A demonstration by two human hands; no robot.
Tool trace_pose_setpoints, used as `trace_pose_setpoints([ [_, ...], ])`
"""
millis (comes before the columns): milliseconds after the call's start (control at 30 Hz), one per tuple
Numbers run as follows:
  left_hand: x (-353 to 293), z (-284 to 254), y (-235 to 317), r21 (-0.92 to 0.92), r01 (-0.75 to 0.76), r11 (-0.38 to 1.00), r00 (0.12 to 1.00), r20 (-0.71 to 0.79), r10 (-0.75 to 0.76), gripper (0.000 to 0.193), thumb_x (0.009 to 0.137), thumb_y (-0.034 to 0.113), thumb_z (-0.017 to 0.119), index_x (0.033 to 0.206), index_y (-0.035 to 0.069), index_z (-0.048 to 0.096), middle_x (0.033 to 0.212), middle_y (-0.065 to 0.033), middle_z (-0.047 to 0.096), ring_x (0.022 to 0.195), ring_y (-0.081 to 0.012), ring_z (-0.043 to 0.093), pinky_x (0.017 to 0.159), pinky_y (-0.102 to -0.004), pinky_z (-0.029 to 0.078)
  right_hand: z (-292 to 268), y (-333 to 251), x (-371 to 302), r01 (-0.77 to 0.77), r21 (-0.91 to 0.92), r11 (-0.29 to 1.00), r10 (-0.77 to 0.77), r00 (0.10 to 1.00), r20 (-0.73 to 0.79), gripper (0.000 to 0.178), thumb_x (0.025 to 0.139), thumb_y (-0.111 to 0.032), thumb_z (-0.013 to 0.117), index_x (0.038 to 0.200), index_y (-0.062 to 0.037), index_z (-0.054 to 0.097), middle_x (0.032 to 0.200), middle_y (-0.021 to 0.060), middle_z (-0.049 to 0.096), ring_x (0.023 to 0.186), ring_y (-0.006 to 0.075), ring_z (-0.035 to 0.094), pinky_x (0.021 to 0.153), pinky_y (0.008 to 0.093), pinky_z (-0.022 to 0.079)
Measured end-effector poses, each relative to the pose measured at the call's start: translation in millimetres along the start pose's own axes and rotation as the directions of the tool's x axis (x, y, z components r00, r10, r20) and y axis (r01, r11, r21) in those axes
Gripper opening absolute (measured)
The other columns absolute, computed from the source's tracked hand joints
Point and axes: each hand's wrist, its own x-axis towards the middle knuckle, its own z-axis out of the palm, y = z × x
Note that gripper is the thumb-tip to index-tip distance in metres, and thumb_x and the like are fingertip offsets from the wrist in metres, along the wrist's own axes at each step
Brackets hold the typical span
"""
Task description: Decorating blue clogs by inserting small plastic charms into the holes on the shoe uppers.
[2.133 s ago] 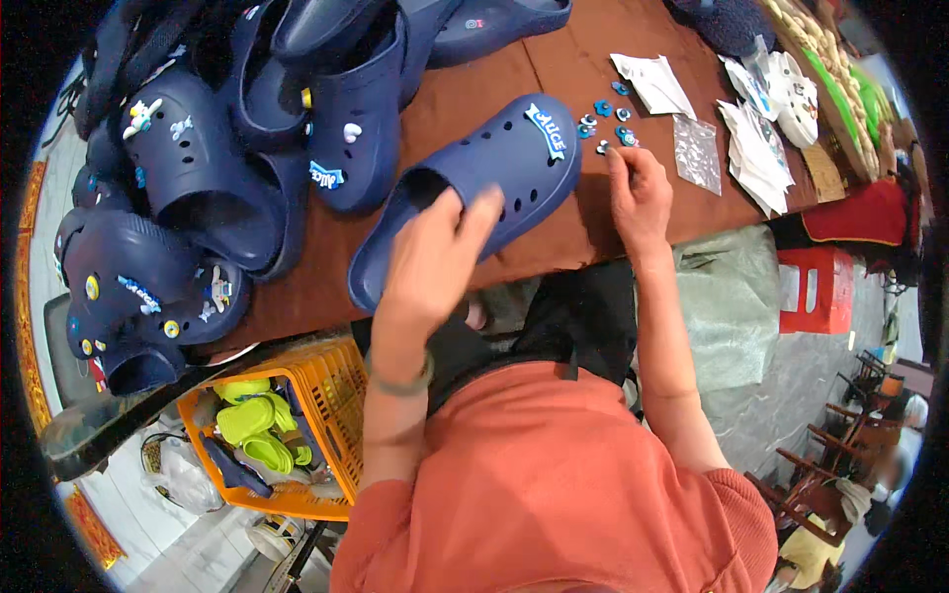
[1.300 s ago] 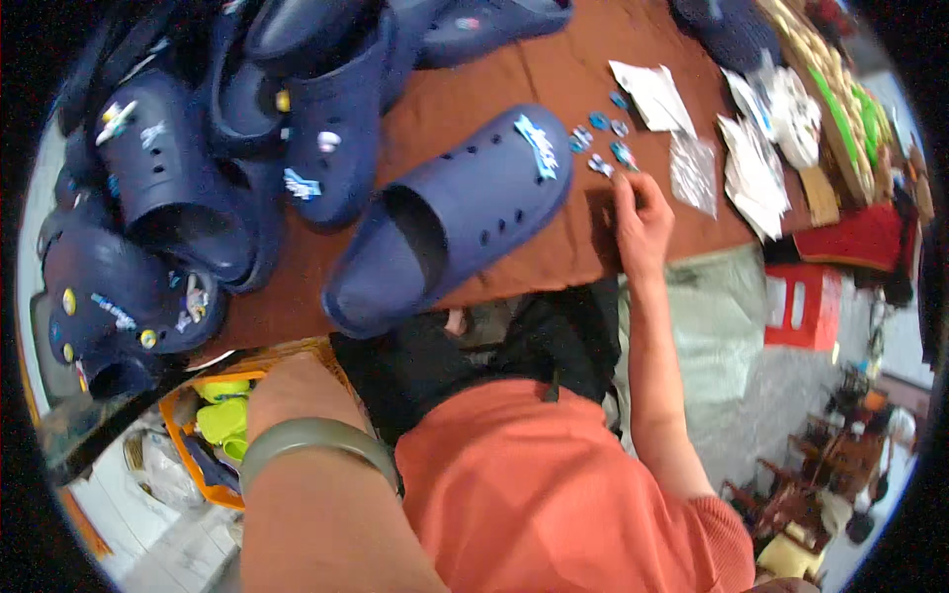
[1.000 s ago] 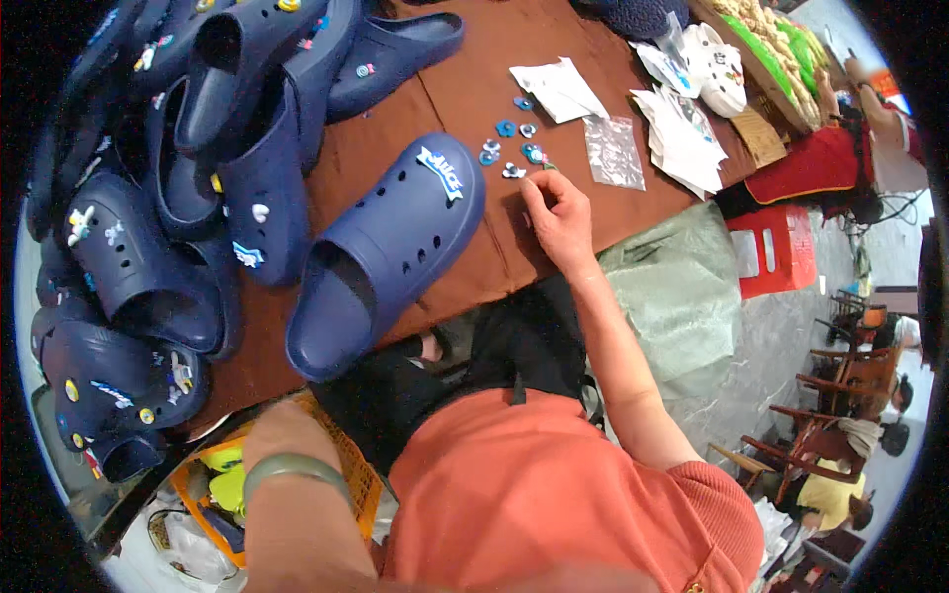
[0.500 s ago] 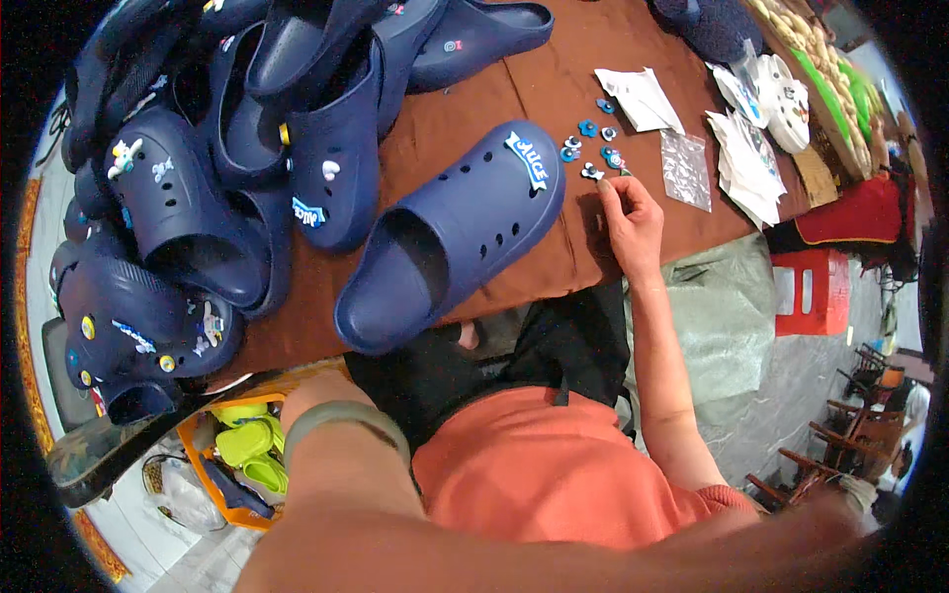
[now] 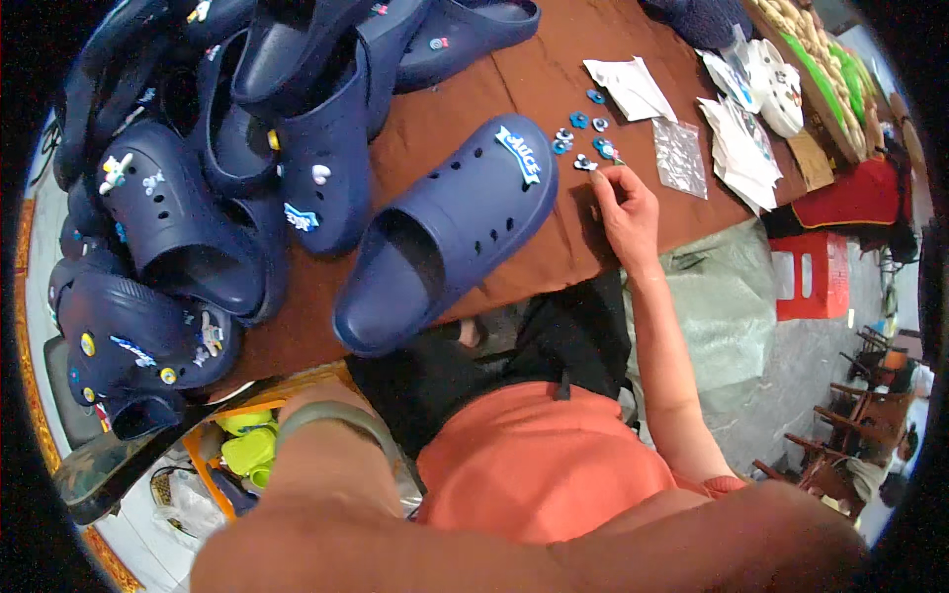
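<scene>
My right hand [image 5: 629,210] rests on the brown cloth with thumb and forefinger pinched at a small black-and-white shoe charm [image 5: 585,164]. Just beyond the fingertips lie several more blue, black and white flower-like charms [image 5: 579,121]. To the left of this hand a navy clog [image 5: 453,232] lies toe away from me, a blue-and-white lettered charm [image 5: 519,155] fixed near its toe. Open holes show along both sides of its upper. My left hand is out of sight; an arm with an olive band [image 5: 341,413] runs toward the table's front edge.
Navy clogs [image 5: 188,227], many with charms, are heaped on the left of the table. White paper slips [image 5: 736,158], a clear plastic bag [image 5: 679,158] and a white clog [image 5: 781,89] lie right. An orange crate [image 5: 203,465] holds lime clogs below; a red stool [image 5: 816,277] stands right.
The view has shifted slightly. My right hand keeps its pinch by the charms, and the navy clog stays where it lay.
</scene>
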Motion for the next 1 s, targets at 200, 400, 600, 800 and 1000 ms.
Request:
trace_pose_setpoints([
  [200,-1.8,-16.4,15.2,-0.077,0.025,0.997,1.0,0.021,-0.023,0.032,0.089,0.031,0.058,0.098,0.001,0.064,0.107,-0.0136,0.062,0.099,-0.0295,0.058,0.083,-0.0391,0.045,-11.8,6.0,3.8,0.055,-0.047,0.997,-0.056,0.998,-0.025,0.018,0.089,-0.016,0.062,0.084,0.0012,0.06,0.069,0.0032,0.059,0.065,0.0069,0.051,0.06,0.0246,0.044],
  [400,3.5,-15.2,28.1,-0.153,0.086,0.985,0.996,0.047,-0.08,0.031,0.089,0.031,0.059,0.098,0.001,0.064,0.107,-0.0136,0.062,0.099,-0.0301,0.058,0.083,-0.0395,0.045,1.2,-9.2,6.1,-0.016,-0.017,1.0,0.016,0.999,0.04,0.016,0.089,-0.016,0.062,0.084,0.0002,0.061,0.068,0.001,0.057,0.064,0.0064,0.049,0.059,0.0239,0.043],
  [600,37.7,-3.9,15.8,-0.12,0.111,0.987,0.994,0.023,-0.109,0.03,0.09,0.03,0.059,0.098,0.002,0.064,0.108,-0.0136,0.062,0.1,-0.0307,0.057,0.083,-0.04,0.044,-18.2,-9.8,6.2,0.031,-0.021,0.999,-0.031,0.999,0.021,0.015,0.091,-0.012,0.059,0.085,0.0012,0.06,0.073,-0.0016,0.055,0.072,0.0048,0.048,0.064,0.022,0.042],
  [800,49.2,-3.1,27.4,0.006,0.134,0.991,0.988,-0.073,-0.133,0.029,0.09,0.029,0.059,0.098,0.002,0.064,0.109,-0.0136,0.061,0.101,-0.0312,0.056,0.083,-0.0404,0.044,-6.3,2.2,-0.8,0.22,-0.121,0.968,-0.214,0.975,0.066,0.016,0.092,-0.013,0.059,0.086,0.0011,0.059,0.077,-0.0016,0.056,0.073,0.0058,0.048,0.066,0.0202,0.041],
  [1000,68.2,21.9,14.8,0.012,0.149,0.989,0.98,-0.136,-0.146,0.028,0.09,0.029,0.06,0.098,0.002,0.064,0.11,-0.0136,0.061,0.102,-0.0318,0.056,0.083,-0.0408,0.044,-12.0,1.0,-2.7,-0.06,0.161,0.985,0.041,0.992,0.118,0.018,0.095,-0.016,0.056,0.084,-0.0016,0.058,0.074,-0.0041,0.053,0.066,0.0038,0.045,0.059,0.019,0.038],
])
